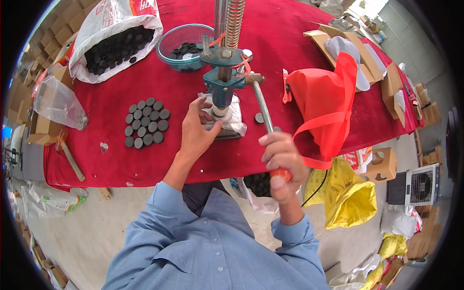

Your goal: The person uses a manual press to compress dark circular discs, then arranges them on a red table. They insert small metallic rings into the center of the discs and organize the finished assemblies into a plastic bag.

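A green hand press (223,92) with a coil spring (235,21) stands on the red-covered table in front of me. My left hand (199,128) is at its lower end, thumb and fingers curled in around the pale tip of the ram. Whatever they pinch there is hidden. Under the tip lies a white-wrapped pad (235,113) on the press base. My right hand (284,162) is wrapped round the red grip of the press's metal lever (262,107), which slants down toward me. Left of the press lie several round black caps (147,123); one single cap (259,117) sits by the lever.
A white sack (116,46) spills black caps at the back left, beside a blue-rimmed plastic basin (186,48). A hammer (71,157) lies at the left edge. On the right are a red bag (321,96), a utility knife (287,87) and an open carton (348,53).
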A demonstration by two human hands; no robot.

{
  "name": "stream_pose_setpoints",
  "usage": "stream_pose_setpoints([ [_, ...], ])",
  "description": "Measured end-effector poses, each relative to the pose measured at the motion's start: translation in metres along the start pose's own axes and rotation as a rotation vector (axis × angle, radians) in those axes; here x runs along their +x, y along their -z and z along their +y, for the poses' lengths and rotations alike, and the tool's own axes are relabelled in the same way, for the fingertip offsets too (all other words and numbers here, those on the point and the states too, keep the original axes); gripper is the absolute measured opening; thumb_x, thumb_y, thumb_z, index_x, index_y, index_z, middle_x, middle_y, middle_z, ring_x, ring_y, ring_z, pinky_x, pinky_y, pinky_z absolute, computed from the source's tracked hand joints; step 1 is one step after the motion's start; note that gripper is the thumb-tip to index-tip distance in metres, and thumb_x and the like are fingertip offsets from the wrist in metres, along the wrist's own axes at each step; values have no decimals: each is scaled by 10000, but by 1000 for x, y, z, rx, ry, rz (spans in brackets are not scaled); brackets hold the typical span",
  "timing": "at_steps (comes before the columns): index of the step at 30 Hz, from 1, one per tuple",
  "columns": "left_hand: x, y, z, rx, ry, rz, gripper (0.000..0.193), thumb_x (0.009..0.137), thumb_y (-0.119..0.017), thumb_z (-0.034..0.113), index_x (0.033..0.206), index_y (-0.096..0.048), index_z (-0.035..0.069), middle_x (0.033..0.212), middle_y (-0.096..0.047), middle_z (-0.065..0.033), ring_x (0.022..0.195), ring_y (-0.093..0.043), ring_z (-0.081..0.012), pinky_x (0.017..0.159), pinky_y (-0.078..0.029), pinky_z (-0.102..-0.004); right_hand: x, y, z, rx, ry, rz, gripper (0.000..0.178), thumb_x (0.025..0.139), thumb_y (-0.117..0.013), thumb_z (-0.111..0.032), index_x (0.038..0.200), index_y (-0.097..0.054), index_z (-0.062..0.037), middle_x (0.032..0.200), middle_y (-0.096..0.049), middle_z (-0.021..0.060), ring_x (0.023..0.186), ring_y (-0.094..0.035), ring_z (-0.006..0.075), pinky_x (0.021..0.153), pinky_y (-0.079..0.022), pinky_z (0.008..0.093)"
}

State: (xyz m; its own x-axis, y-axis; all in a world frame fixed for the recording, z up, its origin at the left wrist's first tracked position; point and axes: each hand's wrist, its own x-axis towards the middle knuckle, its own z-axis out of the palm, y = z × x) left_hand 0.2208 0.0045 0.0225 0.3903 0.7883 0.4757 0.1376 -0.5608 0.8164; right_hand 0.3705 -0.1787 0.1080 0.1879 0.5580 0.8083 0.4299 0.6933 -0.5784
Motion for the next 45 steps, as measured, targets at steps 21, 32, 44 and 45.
stream_pose_setpoints([
  [21, -70, 116, -27, 385, 104, -1, 401, 891, -814, 32, 1288, -753, 25, 1121, -751, -116, 882, -711, -175, 789, -578, -294, 2, -5, 5, 35, -14, 98, 377, 1011, -666, -395, 933, -590, -34, 859, -638, 140, 956, -657, 346, 815, -541, 442],
  [32, 6, 17, -4, 172, 67, -69, 768, 791, -935, 113, 1435, -527, 15, 1024, -786, -104, 759, -680, -115, 692, -569, -277, 131, 11, -17, 119, -315, 76, 294, 1002, -612, -275, 930, -630, 10, 817, -639, 72, 754, -601, 124, 733, -520, 313],
  [44, 9, -11, -5, 133, -23, -12, 750, 779, -949, 140, 1392, -536, 10, 1100, -758, -142, 815, -717, -203, 718, -591, -341, 76, -2, -12, 138, -142, 149, 422, 988, -672, -390, 912, -591, 17, 833, -609, 115, 805, -609, 255, 771, -525, 399],
  [45, 7, -10, -4, 122, -25, 2, 716, 781, -945, 135, 1372, -560, 11, 1117, -750, -141, 828, -715, -202, 721, -591, -343, 61, -5, -10, 140, -97, 126, 420, 991, -676, -398, 924, -592, 8, 847, -615, 122, 844, -623, 283, 790, -532, 408],
])
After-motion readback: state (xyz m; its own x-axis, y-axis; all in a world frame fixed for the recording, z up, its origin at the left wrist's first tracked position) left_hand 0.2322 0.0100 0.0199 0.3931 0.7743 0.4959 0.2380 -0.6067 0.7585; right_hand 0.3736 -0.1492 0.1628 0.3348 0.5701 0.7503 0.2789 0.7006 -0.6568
